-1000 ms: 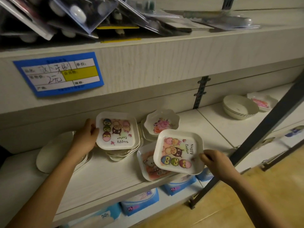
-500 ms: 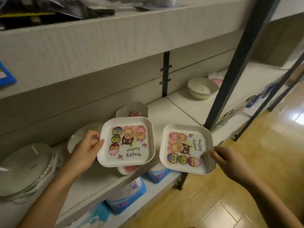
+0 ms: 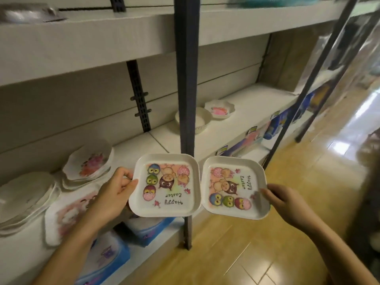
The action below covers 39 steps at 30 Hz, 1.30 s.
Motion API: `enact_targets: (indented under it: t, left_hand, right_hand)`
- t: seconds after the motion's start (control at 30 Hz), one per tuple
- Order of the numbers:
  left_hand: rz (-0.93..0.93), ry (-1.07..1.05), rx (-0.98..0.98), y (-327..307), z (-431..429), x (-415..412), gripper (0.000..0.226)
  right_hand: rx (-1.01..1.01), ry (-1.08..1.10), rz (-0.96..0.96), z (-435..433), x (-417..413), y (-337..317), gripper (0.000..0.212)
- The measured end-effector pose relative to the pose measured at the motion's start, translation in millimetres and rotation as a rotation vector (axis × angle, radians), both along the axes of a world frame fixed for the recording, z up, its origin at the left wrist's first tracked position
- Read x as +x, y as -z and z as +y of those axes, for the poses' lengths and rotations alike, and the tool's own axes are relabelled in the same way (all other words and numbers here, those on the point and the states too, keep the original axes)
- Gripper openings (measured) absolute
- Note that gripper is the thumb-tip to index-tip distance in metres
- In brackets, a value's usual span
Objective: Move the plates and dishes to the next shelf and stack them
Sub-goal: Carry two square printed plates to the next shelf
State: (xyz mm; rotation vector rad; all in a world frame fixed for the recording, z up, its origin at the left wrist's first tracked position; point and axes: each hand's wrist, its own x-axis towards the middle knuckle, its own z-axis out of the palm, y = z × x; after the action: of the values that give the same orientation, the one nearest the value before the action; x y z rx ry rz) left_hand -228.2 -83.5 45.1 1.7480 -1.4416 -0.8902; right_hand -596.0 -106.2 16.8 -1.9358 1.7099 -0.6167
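Head view, the only one. Left hand (image 3: 112, 199) grips the left owl plate (image 3: 165, 185) at its left rim: thumb over the lip, fingers (image 3: 121, 173) curled shut beneath. Right hand (image 3: 284, 202) pinches the right owl plate (image 3: 234, 186) at its lower-right corner, thumb on top, other fingers hidden below. Both plates are off the shelf, held in the air side by side between the two hands, inner rims touching or nearly so; cannot tell which. They sit in front of the dark upright post (image 3: 186, 79).

Orientation: both plates are square with rounded corners, so there is no real long axis. Faces point up, tilted slightly toward the camera. On the left plate the "Happy Easter" lettering reads upside down; on the right plate it runs along the right rim, turned sideways. The prints do not match in rotation.

Destination, by judgement: the next shelf bay (image 3: 257, 108), beyond the fingertips and past the post, where a white bowl stack (image 3: 200, 122) and a flower dish (image 3: 220, 110) sit. Remaining dishes (image 3: 90, 163) lie just beyond the left knuckles.

Risks:
- The right plate is held only by one corner, so it could tip or slip during the carry.
- Either plate could knock the post on the way across.
- Rims clashing mid-air could loosen a grip.
- Stacked unaligned, the plates may not nest.
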Motion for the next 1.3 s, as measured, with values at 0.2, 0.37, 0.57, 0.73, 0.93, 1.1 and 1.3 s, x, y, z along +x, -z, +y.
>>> enact_targets:
  t: [0.2, 0.37, 0.57, 0.73, 0.93, 1.1, 1.3]
  left_hand:
    - [-0.011, -0.005, -0.024, 5.3, -30.6, -102.1, 0.010]
    - [0.024, -0.016, -0.004, 3.1, -64.0, -158.1, 0.011]
    - [0.013, -0.066, 0.012, 4.0, -123.7, -204.0, 0.013]
    - [0.025, -0.152, -0.018, 10.5, -186.9, -229.9, 0.008]
    - [0.068, -0.257, -0.068, 13.7, -272.9, -265.2, 0.009]
    - [0.125, -0.350, -0.056, 13.3, -337.0, -295.1, 0.009]
    - [0.071, -0.476, -0.017, 24.7, -390.2, -321.2, 0.011]
  right_hand:
    - [0.067, 0.019, 0.036, -37.9, -97.5, -0.7, 0.039]
    - [0.097, 0.050, 0.031, -71.3, -160.3, 6.7, 0.042]
    - [0.109, 0.056, 0.000, -137.5, -212.0, 10.6, 0.042]
    - [0.120, 0.017, -0.041, -212.8, -239.1, 4.9, 0.048]
    - [0.128, -0.073, -0.062, -320.9, -270.5, -4.6, 0.080]
    - [0.175, -0.131, -0.069, -405.2, -288.9, -10.8, 0.051]
    - [0.248, -0.299, -0.027, -515.5, -298.9, -2.2, 0.029]
